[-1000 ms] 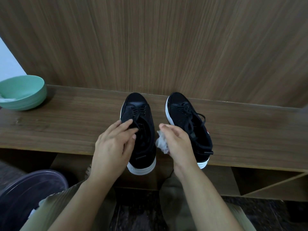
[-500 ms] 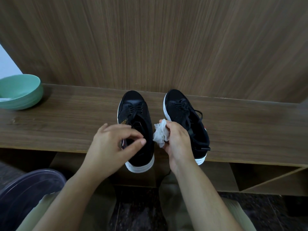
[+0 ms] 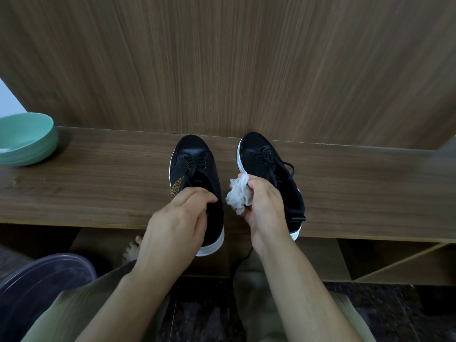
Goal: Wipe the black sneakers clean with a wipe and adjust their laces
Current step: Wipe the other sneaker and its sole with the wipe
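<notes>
Both black sneakers sit side by side on the wooden counter [image 3: 98,193], toes to the wood-grain wall panel, heels right at the front edge. The left sneaker [image 3: 195,169] has its white heel poking out over that edge, and the left hand [image 3: 177,223] is down on its rear half with fingers curled in around the collar or the lace ends; from here I cannot tell which it actually pinches. The right hand [image 3: 265,206] hangs between the two shoes, closed around a crumpled white wipe [image 3: 238,196], close by the right sneaker [image 3: 269,174] but apparently not touching it. The worry I have is that overhanging heel: a tug toward the body on the laces or collar could, I think, drag the left shoe off the counter and onto the floor. The right sneaker's laces [image 3: 283,169] lie in loose loops over its side, so a sweep of the wipe could snag them and pull the shoe askew. A balled wipe also cleans with only a small face and may just smear dirt. The green bowl [image 3: 27,139] at the far left end stands well apart, out of harm's way.
</notes>
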`<state>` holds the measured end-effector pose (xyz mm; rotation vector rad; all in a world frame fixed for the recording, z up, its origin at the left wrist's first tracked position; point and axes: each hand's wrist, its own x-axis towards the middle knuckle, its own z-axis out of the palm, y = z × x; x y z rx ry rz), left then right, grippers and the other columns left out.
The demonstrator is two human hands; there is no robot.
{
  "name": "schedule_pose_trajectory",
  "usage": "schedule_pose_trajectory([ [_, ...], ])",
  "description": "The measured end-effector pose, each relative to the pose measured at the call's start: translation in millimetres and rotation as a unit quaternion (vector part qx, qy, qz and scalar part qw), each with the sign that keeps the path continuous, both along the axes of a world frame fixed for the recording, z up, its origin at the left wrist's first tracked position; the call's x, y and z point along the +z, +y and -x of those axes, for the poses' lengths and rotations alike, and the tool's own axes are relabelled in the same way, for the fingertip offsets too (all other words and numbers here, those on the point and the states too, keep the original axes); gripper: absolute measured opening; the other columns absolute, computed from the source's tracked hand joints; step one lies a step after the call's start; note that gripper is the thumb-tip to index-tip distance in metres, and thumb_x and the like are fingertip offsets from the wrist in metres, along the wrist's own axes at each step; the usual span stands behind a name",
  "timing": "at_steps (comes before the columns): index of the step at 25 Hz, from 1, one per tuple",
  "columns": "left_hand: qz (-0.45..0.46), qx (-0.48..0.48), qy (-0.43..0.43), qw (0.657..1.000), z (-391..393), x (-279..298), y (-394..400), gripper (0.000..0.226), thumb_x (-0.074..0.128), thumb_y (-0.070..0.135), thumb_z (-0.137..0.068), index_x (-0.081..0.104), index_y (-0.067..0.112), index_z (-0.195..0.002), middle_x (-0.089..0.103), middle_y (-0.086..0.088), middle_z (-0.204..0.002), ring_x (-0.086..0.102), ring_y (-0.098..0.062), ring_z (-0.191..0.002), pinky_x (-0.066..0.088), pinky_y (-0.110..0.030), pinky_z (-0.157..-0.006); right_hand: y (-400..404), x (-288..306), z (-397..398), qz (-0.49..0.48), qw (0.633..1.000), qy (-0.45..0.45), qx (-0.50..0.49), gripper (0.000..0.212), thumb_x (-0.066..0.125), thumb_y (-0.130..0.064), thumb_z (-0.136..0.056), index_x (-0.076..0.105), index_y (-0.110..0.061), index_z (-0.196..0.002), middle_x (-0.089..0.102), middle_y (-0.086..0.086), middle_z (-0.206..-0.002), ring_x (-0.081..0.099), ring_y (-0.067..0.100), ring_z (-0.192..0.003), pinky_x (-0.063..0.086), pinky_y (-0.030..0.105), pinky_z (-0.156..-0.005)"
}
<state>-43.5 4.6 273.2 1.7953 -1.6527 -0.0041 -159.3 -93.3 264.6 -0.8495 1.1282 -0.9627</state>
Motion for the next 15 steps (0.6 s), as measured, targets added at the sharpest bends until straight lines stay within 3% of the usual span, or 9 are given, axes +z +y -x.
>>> schedule_pose_trajectory([
  [3, -0.044, 0.038, 0.004, 0.998, -5, 3, -4, 0.014, 0.052, 0.03, -0.086, 0.065, 0.025, -0.088, 0.066, 0.009, -0.07, 0.063, -0.01, -0.062, 0.056, -0.035, -0.058, 1, 1, 1, -0.004, 1.0, 0.0, 0.005, 0.022, 0.05, -0.018, -0.091, 0.067, -0.012, -0.104, 0.07, 0.009, -0.103, 0.064, 0.028, -0.103, 0.049, 0.041, -0.088],
  [5, -0.078, 0.029, -0.062, 0.995, -9, 3, -4, 0.027, 0.045, 0.044, -0.086, 0.065, 0.027, -0.085, 0.064, 0.009, -0.06, 0.062, -0.011, -0.06, 0.053, -0.044, -0.082, 1, 2, 2, -0.003, 1.0, -0.001, 0.01, 0.022, 0.05, -0.018, -0.092, 0.066, -0.012, -0.105, 0.07, 0.009, -0.102, 0.064, 0.027, -0.102, 0.049, 0.038, -0.08],
  [6, -0.088, 0.025, -0.111, 0.99, -9, 1, -4, 0.036, 0.039, 0.051, -0.085, 0.067, 0.028, -0.085, 0.064, 0.01, -0.059, 0.063, -0.01, -0.063, 0.045, -0.047, -0.093, 2, 3, 2, -0.001, 1.0, 0.0, 0.012, 0.022, 0.049, -0.018, -0.092, 0.066, -0.013, -0.105, 0.07, 0.009, -0.102, 0.064, 0.026, -0.101, 0.05, 0.037, -0.078],
  [8, -0.086, 0.024, -0.17, 0.981, -9, -2, -4, 0.048, 0.033, 0.058, -0.084, 0.07, 0.028, -0.086, 0.066, 0.009, -0.064, 0.066, -0.01, -0.074, 0.036, -0.046, -0.095, 3, 5, 2, 0.0, 1.0, 0.005, 0.013, 0.022, 0.049, -0.017, -0.092, 0.066, -0.014, -0.105, 0.069, 0.008, -0.102, 0.065, 0.025, -0.1, 0.052, 0.039, -0.082],
  [10, -0.073, 0.014, -0.182, 0.98, -10, -4, -3, 0.052, 0.033, 0.06, -0.084, 0.072, 0.026, -0.087, 0.067, 0.008, -0.066, 0.066, -0.011, -0.077, 0.03, -0.036, -0.092, 4, 5, 2, 0.0, 1.0, 0.007, 0.011, 0.02, 0.049, -0.016, -0.092, 0.066, -0.016, -0.101, 0.07, 0.008, -0.101, 0.065, 0.025, -0.099, 0.052, 0.041, -0.085],
  [13, -0.019, 0.012, -0.145, 0.989, -13, 1, 1, 0.041, 0.043, 0.058, -0.081, 0.069, 0.028, -0.089, 0.066, 0.014, -0.072, 0.064, -0.009, -0.083, 0.026, -0.034, -0.096, 4, 5, 1, -0.005, 1.0, 0.005, 0.011, 0.018, 0.05, -0.016, -0.091, 0.066, -0.016, -0.1, 0.07, 0.008, -0.102, 0.065, 0.026, -0.101, 0.051, 0.041, -0.087],
  [15, 0.006, 0.027, -0.123, 0.992, -12, 5, 3, 0.038, 0.046, 0.059, -0.079, 0.067, 0.03, -0.09, 0.067, 0.016, -0.085, 0.06, -0.009, -0.099, 0.022, -0.039, -0.103, 5, 6, 1, -0.005, 1.0, 0.008, 0.01, 0.019, 0.051, -0.016, -0.091, 0.066, -0.015, -0.102, 0.07, 0.008, -0.102, 0.064, 0.026, -0.101, 0.051, 0.04, -0.086],
])
